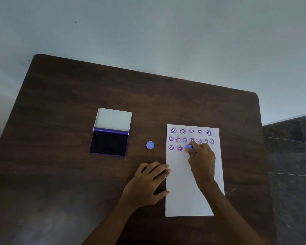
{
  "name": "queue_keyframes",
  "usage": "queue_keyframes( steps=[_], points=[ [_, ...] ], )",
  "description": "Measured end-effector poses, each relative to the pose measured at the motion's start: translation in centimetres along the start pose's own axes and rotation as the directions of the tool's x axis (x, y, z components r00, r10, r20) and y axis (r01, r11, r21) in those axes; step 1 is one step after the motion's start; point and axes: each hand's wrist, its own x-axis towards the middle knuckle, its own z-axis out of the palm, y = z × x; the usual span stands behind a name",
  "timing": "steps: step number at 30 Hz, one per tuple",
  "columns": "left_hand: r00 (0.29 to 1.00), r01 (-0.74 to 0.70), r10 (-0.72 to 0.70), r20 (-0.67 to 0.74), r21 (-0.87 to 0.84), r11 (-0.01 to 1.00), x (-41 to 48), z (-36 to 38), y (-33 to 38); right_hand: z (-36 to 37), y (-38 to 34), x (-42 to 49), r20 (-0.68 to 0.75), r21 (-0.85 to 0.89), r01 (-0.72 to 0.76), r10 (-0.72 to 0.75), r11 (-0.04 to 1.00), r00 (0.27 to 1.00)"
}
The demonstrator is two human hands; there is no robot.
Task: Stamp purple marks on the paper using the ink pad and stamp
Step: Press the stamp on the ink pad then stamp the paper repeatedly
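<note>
A white sheet of paper (187, 188) lies on the right half of a dark wooden table (64, 106). Its top part carries three rows of several round purple smiley marks (182, 131). My right hand (202, 159) grips a small blue stamp (189, 147) and holds it down on the paper in the third row, just right of the two marks there. My left hand (147, 183) lies flat on the table, fingers spread, its fingertips touching the paper's left edge. The open ink pad (109, 143), dark purple with a white lid raised behind it, sits to the left.
A small round blue cap (150, 145) lies on the table between the ink pad and the paper. A pale wall rises behind the table's far edge. Dark tiled floor (293, 156) shows past the right edge.
</note>
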Motion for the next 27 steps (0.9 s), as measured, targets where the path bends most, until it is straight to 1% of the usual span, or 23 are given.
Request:
queue_keyframes(
  steps=[6, 10, 13, 14, 16, 17, 18, 19, 20, 23, 25, 26, 27],
  points=[
    [1.000, 0.005, -0.005, 0.008, 0.003, 1.000, 0.0, 0.0, 0.0, 0.4, 0.2, -0.4, 0.004, -0.095, 0.093, -0.093, 0.991, 0.996],
    [1.000, 0.006, -0.006, -0.003, 0.002, 1.000, 0.1, 0.0, 0.0, 0.7, 0.6, -0.4, 0.025, -0.094, 0.128, -0.126, 0.987, 0.992],
    [0.999, 0.011, -0.011, 0.034, -0.003, 1.000, 0.3, -0.3, 0.2, 0.6, 1.0, -0.2, 0.036, 0.022, 0.018, -0.019, 1.000, 0.999],
    [0.999, 0.009, -0.009, 0.036, 0.001, 1.000, 0.3, -0.2, 0.2, 0.6, 1.0, -0.2, 0.035, 0.011, 0.027, -0.027, 1.000, 0.999],
    [0.997, 0.026, -0.024, 0.074, -0.015, 1.000, 0.3, -0.4, 0.3, 0.9, 1.1, -0.3, 0.042, -0.103, 0.137, -0.133, 0.985, 0.990],
    [0.995, 0.035, -0.032, 0.094, -0.036, 0.999, 0.3, -0.6, 0.4, 1.0, 1.1, -0.3, 0.033, -0.128, 0.156, -0.153, 0.980, 0.988],
    [0.996, 0.032, -0.030, 0.080, -0.028, 0.999, 0.4, -0.7, 0.3, 0.8, 0.9, -0.2, 0.026, -0.141, 0.148, -0.146, 0.979, 0.989],
    [0.993, 0.037, -0.033, 0.111, -0.039, 0.999, 0.5, -1.1, 0.4, 0.8, 0.7, -0.3, 0.019, -0.151, 0.141, -0.140, 0.978, 0.990],
    [0.993, 0.038, -0.033, 0.114, -0.044, 0.998, 0.4, -1.2, 0.5, 0.5, 0.4, -0.3, 0.007, -0.156, 0.124, -0.124, 0.980, 0.992],
    [0.981, 0.054, -0.039, 0.192, -0.070, 0.996, 0.8, -2.4, 0.5, 0.1, 0.0, 0.0, 0.037, -0.120, 0.088, -0.084, 0.989, 0.996],
    [0.985, 0.056, -0.039, 0.169, -0.097, 0.994, 0.8, -2.0, 0.6, 0.1, -0.3, 0.1, 0.070, -0.166, 0.045, -0.034, 0.985, 0.997],
    [0.993, 0.028, -0.019, 0.118, -0.076, 0.997, 0.9, -2.0, 0.7, -0.4, -0.1, 0.4, 0.089, -0.208, 0.040, -0.022, 0.977, 0.996],
    [0.995, 0.018, -0.011, 0.103, -0.064, 0.998, 0.9, -2.4, 0.8, -0.9, 0.0, 0.7, 0.081, -0.227, 0.050, -0.033, 0.973, 0.996]
  ],
)
